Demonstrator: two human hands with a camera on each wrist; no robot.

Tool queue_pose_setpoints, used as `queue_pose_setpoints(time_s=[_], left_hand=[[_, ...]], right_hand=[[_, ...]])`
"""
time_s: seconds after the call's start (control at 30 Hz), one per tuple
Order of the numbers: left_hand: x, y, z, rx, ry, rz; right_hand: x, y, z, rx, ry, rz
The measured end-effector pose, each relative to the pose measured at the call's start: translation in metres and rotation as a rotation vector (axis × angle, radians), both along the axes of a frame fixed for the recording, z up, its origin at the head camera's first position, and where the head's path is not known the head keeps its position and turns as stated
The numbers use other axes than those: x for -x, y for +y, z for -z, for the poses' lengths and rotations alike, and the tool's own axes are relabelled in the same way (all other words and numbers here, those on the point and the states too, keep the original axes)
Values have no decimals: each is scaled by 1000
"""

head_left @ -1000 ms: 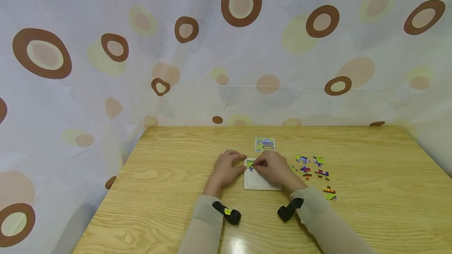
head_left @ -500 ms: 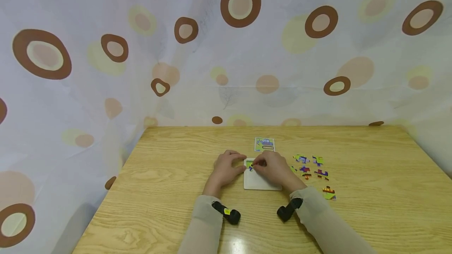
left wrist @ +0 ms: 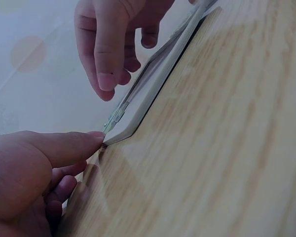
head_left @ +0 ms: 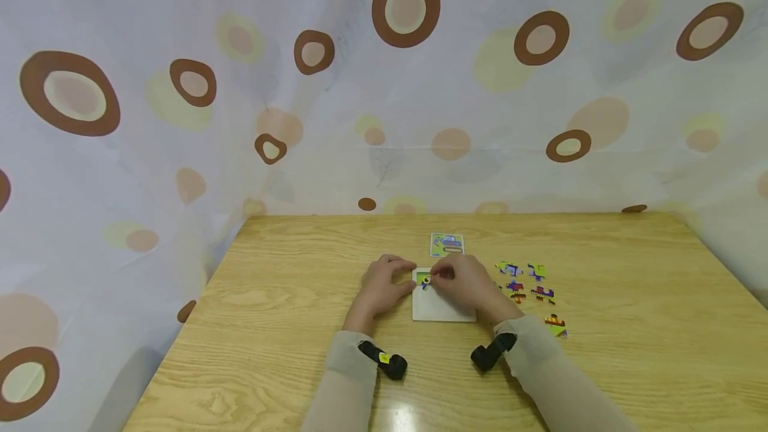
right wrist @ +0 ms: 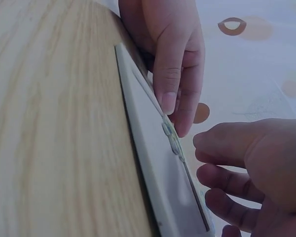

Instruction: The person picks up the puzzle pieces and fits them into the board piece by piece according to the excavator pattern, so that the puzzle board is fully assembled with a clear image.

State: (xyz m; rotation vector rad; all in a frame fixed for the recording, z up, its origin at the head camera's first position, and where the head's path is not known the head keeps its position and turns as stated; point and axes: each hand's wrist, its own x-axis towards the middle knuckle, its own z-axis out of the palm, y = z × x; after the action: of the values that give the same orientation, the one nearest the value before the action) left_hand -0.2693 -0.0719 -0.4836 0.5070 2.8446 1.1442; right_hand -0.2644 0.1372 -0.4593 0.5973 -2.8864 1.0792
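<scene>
A white square puzzle tray (head_left: 441, 311) lies flat on the table between my hands. In its upper left corner sits a small green, yellow and blue jigsaw piece (head_left: 426, 281), which also shows in the right wrist view as a thin piece (right wrist: 171, 138) near the tray's edge. My left hand (head_left: 382, 285) grips the tray's upper left corner, thumb on the left side and index finger by the far edge. My right hand (head_left: 465, 282) hovers over the tray's right part with its fingertips just right of the piece. The right wrist view shows that hand's thumb and fingers (right wrist: 229, 180) apart, nothing between them.
Several loose jigsaw pieces (head_left: 543, 294) lie on the wooden table right of the tray, partly behind the right hand. Beyond the tray lies a picture card (head_left: 447, 245) of a digger. A patterned curtain (head_left: 456, 179) hangs behind the table.
My right fingertips have come off the piece slightly, and more of it shows in the tray. The left hand keeps its place at the tray's corner.
</scene>
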Motion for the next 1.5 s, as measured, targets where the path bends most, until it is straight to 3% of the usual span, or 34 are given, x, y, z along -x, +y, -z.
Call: queue_pose_setpoints(time_s=[0.6,1.03,1.5], left_hand=[[3,1,-2,10,-17,-12],[2,1,-1,3,-21,-11],[1,1,1,2,-17,-13]], right_hand=[[-2,27,-18,55,-28,23],[-8,65,-31,59,57,36],[-12,102,-37,24,59,100]])
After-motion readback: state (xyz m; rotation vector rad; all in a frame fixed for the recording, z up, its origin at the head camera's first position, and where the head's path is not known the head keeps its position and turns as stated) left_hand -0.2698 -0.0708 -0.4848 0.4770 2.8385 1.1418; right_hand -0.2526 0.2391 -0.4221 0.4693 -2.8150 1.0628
